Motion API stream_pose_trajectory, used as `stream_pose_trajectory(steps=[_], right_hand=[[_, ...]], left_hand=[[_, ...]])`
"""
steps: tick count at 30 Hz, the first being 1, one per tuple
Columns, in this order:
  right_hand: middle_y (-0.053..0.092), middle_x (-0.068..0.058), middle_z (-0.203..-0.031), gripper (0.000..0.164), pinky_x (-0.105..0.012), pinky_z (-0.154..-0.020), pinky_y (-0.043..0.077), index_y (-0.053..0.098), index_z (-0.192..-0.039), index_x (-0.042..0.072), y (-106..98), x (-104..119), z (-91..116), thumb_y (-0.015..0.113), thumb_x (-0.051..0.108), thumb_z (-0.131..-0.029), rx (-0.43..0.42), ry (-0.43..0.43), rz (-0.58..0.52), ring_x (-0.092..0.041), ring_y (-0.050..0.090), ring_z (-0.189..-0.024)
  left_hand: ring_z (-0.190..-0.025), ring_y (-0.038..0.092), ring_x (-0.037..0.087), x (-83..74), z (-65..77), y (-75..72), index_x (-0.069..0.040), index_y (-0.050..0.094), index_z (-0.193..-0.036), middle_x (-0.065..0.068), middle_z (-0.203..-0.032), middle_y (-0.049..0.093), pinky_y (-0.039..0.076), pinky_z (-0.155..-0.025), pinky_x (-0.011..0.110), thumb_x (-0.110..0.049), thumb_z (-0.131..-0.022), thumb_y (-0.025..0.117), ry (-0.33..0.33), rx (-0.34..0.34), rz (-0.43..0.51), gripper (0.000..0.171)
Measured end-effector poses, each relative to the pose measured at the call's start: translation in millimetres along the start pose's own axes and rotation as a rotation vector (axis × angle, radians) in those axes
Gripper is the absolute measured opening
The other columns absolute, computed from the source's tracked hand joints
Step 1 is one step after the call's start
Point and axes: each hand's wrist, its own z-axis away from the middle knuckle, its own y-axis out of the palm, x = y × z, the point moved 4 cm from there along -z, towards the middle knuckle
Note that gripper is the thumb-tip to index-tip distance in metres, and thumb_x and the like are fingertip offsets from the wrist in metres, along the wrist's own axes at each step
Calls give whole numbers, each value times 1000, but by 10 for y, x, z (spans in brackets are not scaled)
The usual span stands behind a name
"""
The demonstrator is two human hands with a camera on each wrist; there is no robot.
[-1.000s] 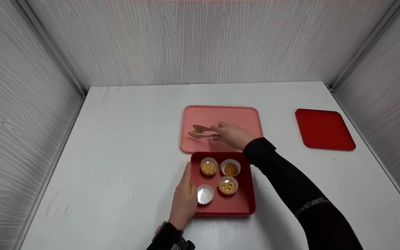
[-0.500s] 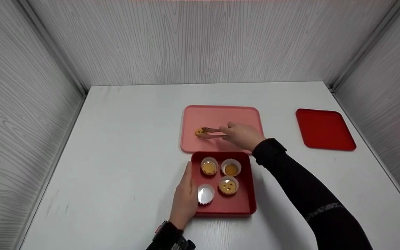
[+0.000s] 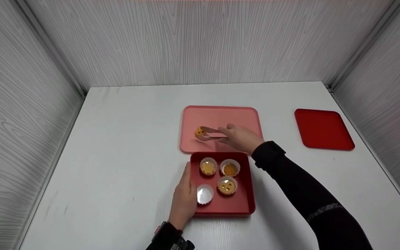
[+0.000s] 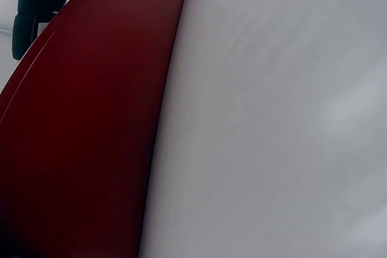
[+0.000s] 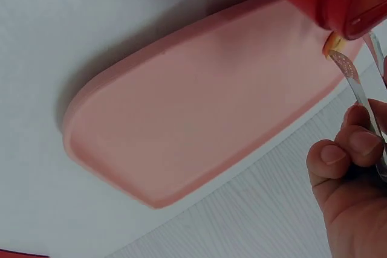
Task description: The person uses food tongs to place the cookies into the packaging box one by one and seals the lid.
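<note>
My right hand [image 3: 241,138] grips metal tongs [image 3: 211,138] above the pink tray [image 3: 227,113]. At the tongs' tips is a small yellow cookie [image 3: 199,131] with dark holes; I cannot tell whether the tips touch it. In the right wrist view, the cookie [image 5: 332,43] shows beside the perforated tip of the tongs [image 5: 346,63]. My left hand [image 3: 183,199] rests along the left wall of a deep red box [image 3: 240,205], its fingers straight. Inside the box, 3 paper cups hold cookies, and another paper cup [image 3: 205,194] near my left hand has none.
A flat red tray [image 3: 324,129] lies at the right of the white table [image 3: 127,139]. The red box stands directly in front of the pink tray. Pale wood-grain panels [image 3: 200,45] close off the back and both sides.
My right hand and the tongs have shifted right, uncovering the cookie. Since half a second ago the tongs' tips have spread slightly apart. My left hand and the box have stayed put.
</note>
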Motion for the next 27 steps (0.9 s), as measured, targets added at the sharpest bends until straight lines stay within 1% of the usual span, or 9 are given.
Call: stream_pose_trajectory(steps=[4, 8, 13, 16, 17, 19, 22, 24, 27], right_hand=[[54, -14, -89, 34, -28, -57, 39, 59, -128, 8, 40, 139, -68, 67, 25, -100, -28, -92, 69, -19, 51, -61], [55, -15, -92, 36, -28, -58, 43, 57, -132, 6, 72, 247, -155, 65, 23, -101, -21, -117, 131, -19, 54, -63], [58, -18, -99, 41, -30, -58, 45, 53, -138, 3, 105, 304, -270, 61, 24, -104, 44, -66, 146, -21, 56, -66], [59, -21, -107, 47, -30, -60, 49, 49, -145, 2, 131, 305, -320, 58, 26, -106, 122, -12, 145, -21, 60, -68], [60, -22, -113, 49, -30, -61, 51, 47, -148, 2, 142, 300, -329, 57, 26, -106, 152, 9, 136, -22, 63, -69], [58, -26, -130, 54, -31, -69, 58, 40, -154, 3, 161, 289, -333, 55, 25, -107, 224, 52, 118, -24, 70, -79], [49, -28, -147, 59, -36, -80, 61, 30, -161, 6, 185, 249, -316, 51, 24, -109, 307, 107, 100, -29, 73, -95], [48, -28, -149, 59, -38, -81, 61, 30, -161, 7, 173, 228, -291, 51, 23, -109, 319, 109, 112, -30, 73, -97], [57, -25, -135, 52, -38, -73, 61, 40, -155, 7, 131, 193, -236, 53, 23, -108, 279, 75, 147, -28, 72, -85]], left_hand=[[-150, 32, 24, -5, 8, -14, -3, 27, -161, 13, -165, 32, 31, -121, 47, -6, -106, 40, 0, 0, 0, 57], [-149, 33, 23, 2, 13, -22, -3, 26, -162, 12, -165, 32, 33, -120, 46, -6, -106, 40, 1, 0, 0, 57], [-148, 34, 23, 6, 11, -29, -3, 25, -162, 12, -165, 31, 32, -121, 46, -6, -106, 40, -2, 7, 7, 58], [-150, 32, 24, 4, 6, -33, -4, 25, -162, 12, -165, 32, 31, -121, 45, -6, -107, 39, -7, 6, 6, 57], [-150, 31, 24, 7, 5, -32, -4, 25, -162, 12, -165, 32, 31, -121, 45, -7, -107, 39, -8, 5, 6, 57], [-150, 32, 25, 7, 5, -30, -4, 26, -162, 12, -165, 32, 31, -121, 46, -6, -107, 40, -4, 2, 5, 57], [-150, 32, 25, 7, 6, -29, -4, 26, -162, 12, -165, 32, 31, -121, 46, -7, -107, 40, -7, 2, 4, 56], [-150, 32, 26, 7, 5, -28, -3, 26, -162, 13, -165, 32, 31, -121, 46, -7, -107, 40, -3, 1, 3, 56], [-150, 32, 25, 14, 5, -26, -3, 27, -161, 13, -165, 32, 31, -121, 47, -7, -107, 40, -3, -2, -3, 56]])
